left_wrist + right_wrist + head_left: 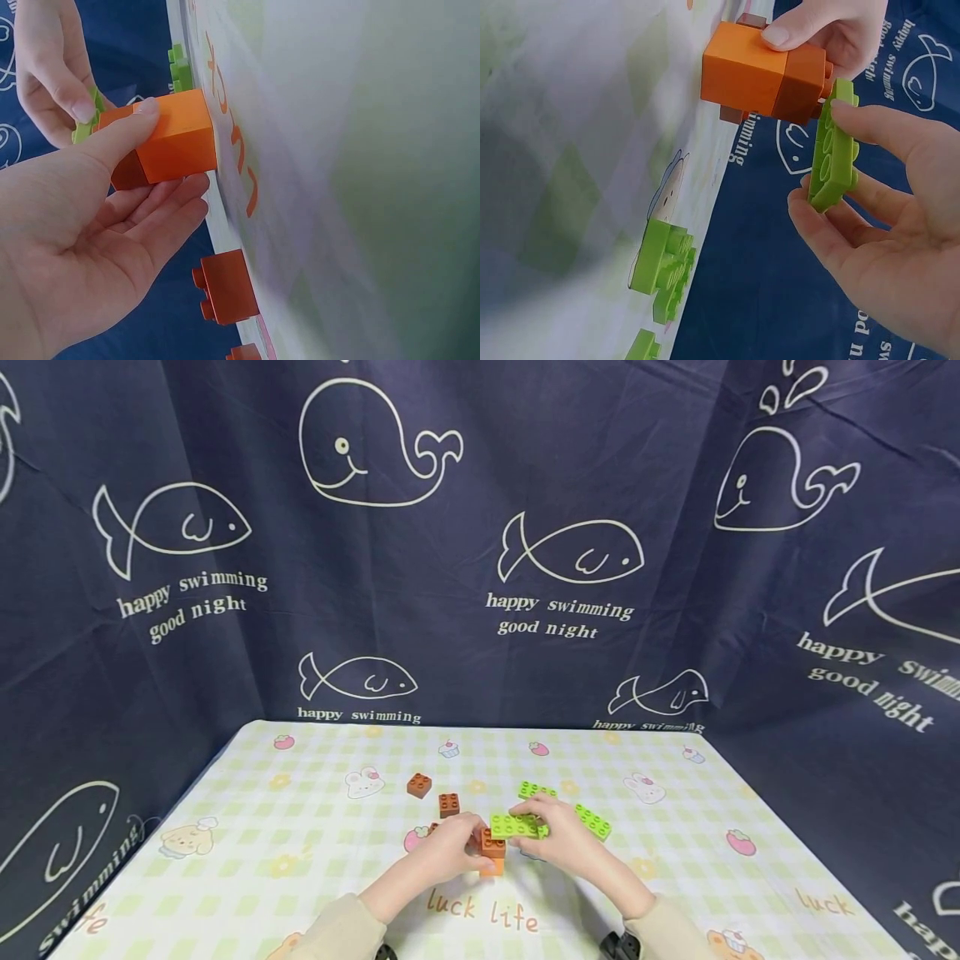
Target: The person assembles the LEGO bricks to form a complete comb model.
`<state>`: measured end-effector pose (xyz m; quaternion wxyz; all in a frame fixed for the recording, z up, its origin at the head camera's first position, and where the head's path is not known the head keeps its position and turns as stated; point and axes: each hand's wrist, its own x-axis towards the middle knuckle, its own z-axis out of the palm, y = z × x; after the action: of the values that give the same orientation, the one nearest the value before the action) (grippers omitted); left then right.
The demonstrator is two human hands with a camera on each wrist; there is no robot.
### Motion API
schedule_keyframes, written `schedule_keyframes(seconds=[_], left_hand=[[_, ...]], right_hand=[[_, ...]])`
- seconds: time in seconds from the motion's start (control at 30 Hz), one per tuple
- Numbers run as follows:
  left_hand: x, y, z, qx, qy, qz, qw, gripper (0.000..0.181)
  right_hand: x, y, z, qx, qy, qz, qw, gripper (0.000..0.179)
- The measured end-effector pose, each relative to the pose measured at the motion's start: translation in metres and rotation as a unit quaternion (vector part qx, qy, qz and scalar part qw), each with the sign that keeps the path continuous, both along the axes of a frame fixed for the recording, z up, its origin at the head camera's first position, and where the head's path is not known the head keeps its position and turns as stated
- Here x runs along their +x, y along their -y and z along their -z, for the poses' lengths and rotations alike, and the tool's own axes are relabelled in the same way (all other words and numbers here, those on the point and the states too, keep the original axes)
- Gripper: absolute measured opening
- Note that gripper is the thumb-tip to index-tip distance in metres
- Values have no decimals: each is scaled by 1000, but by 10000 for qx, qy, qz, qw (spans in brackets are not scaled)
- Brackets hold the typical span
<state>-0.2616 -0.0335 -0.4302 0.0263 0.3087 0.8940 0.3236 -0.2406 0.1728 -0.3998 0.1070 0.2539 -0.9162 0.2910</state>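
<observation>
My left hand (448, 850) holds a small stack, with its thumb along one side and fingers on the other. At the bottom of the stack is an orange block (742, 69), and a reddish-brown brick (801, 84) sits on it, studs up. Between thumb and fingers my right hand (904, 187) pinches a light-green brick (832, 150), longer than the brown one. One end of this green brick overlaps the brown studs; in the right wrist view it tilts slightly, its hollow underside facing them.
Beyond my left hand lie loose brown bricks (448, 805), one partly hidden by that hand. Loose green bricks (592, 822) lie beyond and to the right of my right hand. A patterned cloth (247, 827) covers the table, with dark-blue curtains (450, 552) around it.
</observation>
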Motion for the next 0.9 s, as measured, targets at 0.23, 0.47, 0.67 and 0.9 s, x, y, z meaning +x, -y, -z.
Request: schedule_keyframes(seconds=[0.23,0.47,0.67,0.9], left_hand=[[-1,-1,1,21,-24,31,10000,29],[-2,0,2,23,12,51,10000,28],[-3,0,3,68,-53,50,10000,27],[-3,0,3,-1,-13,35,10000,29]], right_hand=[[0,3,-1,85,44,-38,9999,36],[-1,4,0,128,114,-132,9998,35],[2,5,-2,145,244,-186,9994,36],[3,4,-1,186,292,-355,9988,36]])
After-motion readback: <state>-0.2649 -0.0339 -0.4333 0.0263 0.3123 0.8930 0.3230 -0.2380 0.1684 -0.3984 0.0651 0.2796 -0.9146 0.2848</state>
